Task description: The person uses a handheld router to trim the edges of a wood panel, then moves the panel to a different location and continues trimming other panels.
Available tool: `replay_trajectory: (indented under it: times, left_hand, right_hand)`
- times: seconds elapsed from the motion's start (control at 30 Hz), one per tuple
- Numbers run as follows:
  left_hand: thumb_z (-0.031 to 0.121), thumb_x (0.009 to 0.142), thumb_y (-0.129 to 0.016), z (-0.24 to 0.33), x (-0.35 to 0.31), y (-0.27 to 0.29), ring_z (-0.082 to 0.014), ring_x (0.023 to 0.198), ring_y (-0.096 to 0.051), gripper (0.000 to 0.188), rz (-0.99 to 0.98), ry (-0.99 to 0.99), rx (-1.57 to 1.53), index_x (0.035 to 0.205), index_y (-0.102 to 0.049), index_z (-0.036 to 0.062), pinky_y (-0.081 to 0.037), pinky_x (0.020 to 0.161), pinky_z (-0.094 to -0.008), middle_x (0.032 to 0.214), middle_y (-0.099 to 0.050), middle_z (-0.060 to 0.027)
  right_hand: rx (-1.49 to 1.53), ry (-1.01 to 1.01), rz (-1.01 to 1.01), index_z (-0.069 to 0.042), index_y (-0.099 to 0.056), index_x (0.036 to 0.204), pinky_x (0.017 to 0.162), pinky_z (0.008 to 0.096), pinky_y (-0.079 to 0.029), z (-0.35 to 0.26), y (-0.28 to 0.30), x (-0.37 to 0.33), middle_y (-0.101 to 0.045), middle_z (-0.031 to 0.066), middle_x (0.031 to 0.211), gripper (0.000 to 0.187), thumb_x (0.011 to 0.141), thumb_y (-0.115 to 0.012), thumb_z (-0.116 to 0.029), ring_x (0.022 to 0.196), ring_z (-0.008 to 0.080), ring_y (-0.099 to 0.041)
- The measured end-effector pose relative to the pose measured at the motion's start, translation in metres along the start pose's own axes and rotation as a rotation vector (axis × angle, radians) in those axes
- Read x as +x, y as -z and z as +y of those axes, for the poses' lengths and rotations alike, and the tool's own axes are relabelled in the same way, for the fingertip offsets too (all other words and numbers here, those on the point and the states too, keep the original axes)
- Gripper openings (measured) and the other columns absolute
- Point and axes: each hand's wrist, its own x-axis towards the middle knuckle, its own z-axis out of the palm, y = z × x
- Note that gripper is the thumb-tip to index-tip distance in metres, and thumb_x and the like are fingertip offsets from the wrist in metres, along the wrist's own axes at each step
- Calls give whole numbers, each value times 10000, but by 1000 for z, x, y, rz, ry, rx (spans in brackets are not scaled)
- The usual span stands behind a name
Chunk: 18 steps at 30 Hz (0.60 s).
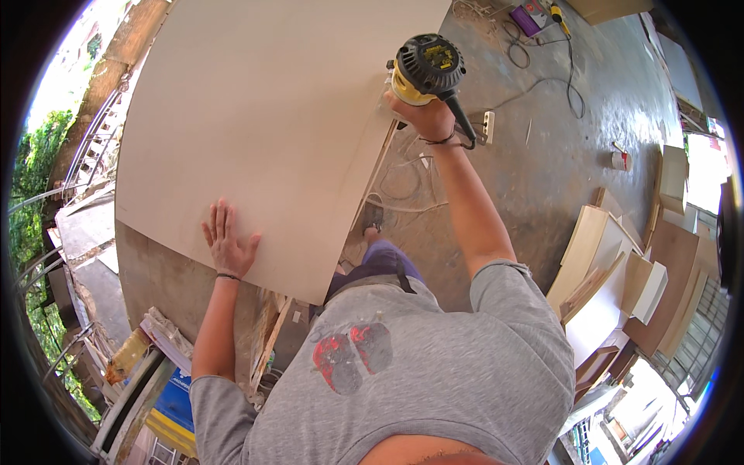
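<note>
A large pale board (256, 116) lies flat in front of me and reaches past the top of the view. My left hand (230, 242) rests palm down near its closest edge, fingers spread. At the board's right edge, my right hand (425, 116) is wrapped round a yellow and black trim router (428, 68). The router stands upright on that edge, its black cord running down past my wrist. Its base and bit are mostly hidden by my hand and the motor housing.
On the concrete floor to the right lie loose cables and a white power strip (487, 128). Farther off are a purple box (528, 19) and a small paint can (621, 160). Cabinet panels (597, 271) are stacked at the right. A blue and yellow container (172, 407) stands at lower left.
</note>
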Motion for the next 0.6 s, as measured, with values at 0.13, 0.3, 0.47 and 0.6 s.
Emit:
replay_trajectory:
  times: [0.13, 0.3, 0.47, 0.6]
  left_hand:
    - [503, 833, -564, -2, -3, 1, -299, 1426, -169, 782, -13, -10, 9, 1438, -305, 81, -45, 1135, -506, 1528, -235, -124]
    - [543, 848, -516, -3, -4, 1, -310, 1429, -152, 790, -26, -20, 29, 1446, -282, 83, -35, 1135, -507, 1531, -218, -139]
    - [563, 853, -491, -2, -3, 3, -310, 1430, -142, 791, -37, -21, 38, 1446, -277, 85, -20, 1139, -505, 1532, -210, -140]
    - [552, 860, -483, 0, -2, 6, -317, 1429, -142, 777, -49, -20, 40, 1442, -273, 82, -18, 1139, -506, 1532, -207, -146]
  right_hand:
    - [30, -19, -8, -116, -637, 1011, 760, 345, -535, 15, 5, 22, -673, 74, 957, 460, 630, -809, -305, 859, 224, -658]
    - [12, 22, 21, -60, -641, 1011, 771, 298, -527, 24, 12, 51, -676, 40, 951, 442, 651, -838, -225, 862, 136, -644]
    - [24, 74, 56, -51, -638, 1006, 767, 296, -525, 44, 20, 85, -675, 43, 943, 444, 639, -837, -205, 852, 141, -647]
    - [34, 74, 80, -43, -636, 994, 758, 293, -524, 59, 26, 113, -674, 49, 935, 440, 627, -836, -178, 835, 144, -648]
